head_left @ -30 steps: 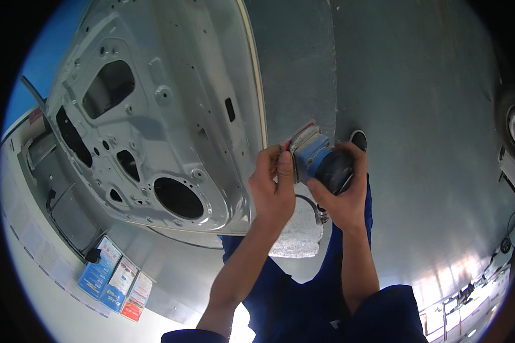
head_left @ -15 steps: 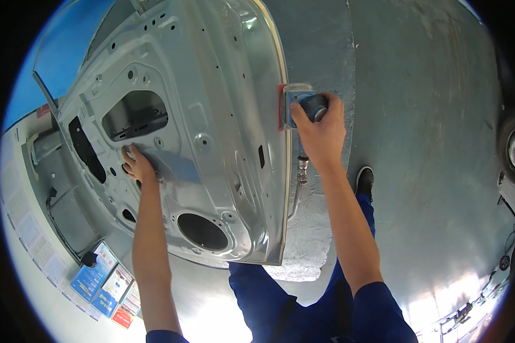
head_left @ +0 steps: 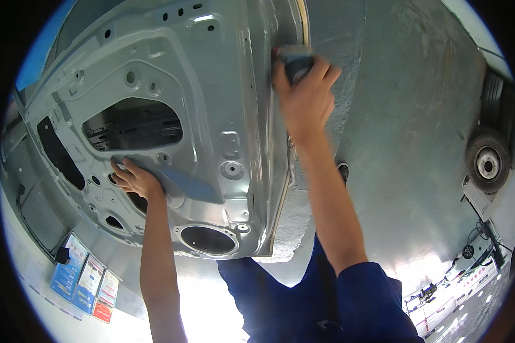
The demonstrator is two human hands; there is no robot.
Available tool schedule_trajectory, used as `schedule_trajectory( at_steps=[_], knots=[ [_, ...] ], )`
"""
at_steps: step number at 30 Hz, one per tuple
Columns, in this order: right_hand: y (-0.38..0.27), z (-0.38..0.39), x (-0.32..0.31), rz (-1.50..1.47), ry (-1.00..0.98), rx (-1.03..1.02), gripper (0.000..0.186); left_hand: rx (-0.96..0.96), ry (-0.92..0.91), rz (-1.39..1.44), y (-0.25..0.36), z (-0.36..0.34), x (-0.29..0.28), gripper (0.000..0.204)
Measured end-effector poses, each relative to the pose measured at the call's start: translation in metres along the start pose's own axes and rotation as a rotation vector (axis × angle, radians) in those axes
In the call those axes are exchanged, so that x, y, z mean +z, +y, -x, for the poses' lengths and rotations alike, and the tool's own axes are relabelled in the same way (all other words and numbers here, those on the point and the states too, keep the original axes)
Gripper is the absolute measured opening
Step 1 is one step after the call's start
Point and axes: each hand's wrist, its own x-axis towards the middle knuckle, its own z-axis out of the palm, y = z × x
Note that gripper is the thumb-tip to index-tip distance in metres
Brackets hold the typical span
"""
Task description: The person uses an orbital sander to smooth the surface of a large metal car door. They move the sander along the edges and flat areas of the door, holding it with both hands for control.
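Note:
A grey metal car door [head_left: 209, 114], its inner side with many holes facing me, fills the left and middle of the head view. My left hand [head_left: 136, 178] rests on it below the large opening, fingers spread and slightly bent, holding nothing. At the door's right edge, my right hand [head_left: 308, 103] grips a sander [head_left: 297, 63] with a dark rounded top. The sander is against the edge strip near the far end. Motion blurs it a little, and its pad is mostly hidden.
Several posters [head_left: 83, 280] hang on the wall at lower left. A wheel [head_left: 487, 163] stands on the floor at far right, with cables and a fan-like round part [head_left: 468, 251] below it. My shoe [head_left: 342, 171] shows beside the door.
My right hand and the sander have moved farther up along the door's right edge. The whole view has shifted as my head moved. The left hand stays on the panel.

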Motion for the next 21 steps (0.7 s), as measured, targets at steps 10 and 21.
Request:
schedule_trajectory(
  at_steps=[10,21],
  knots=[
    [0.019,0.066,0.011,0.023,-0.071,0.034,0.046,0.075,0.035,-0.057,-0.018,-0.002,0.002,0.057],
    [0.036,0.075,0.002,0.074,-0.06,-0.02,0.043,-0.158,-0.021,-0.141,-0.029,-0.148,0.0,0.097]
  ],
)
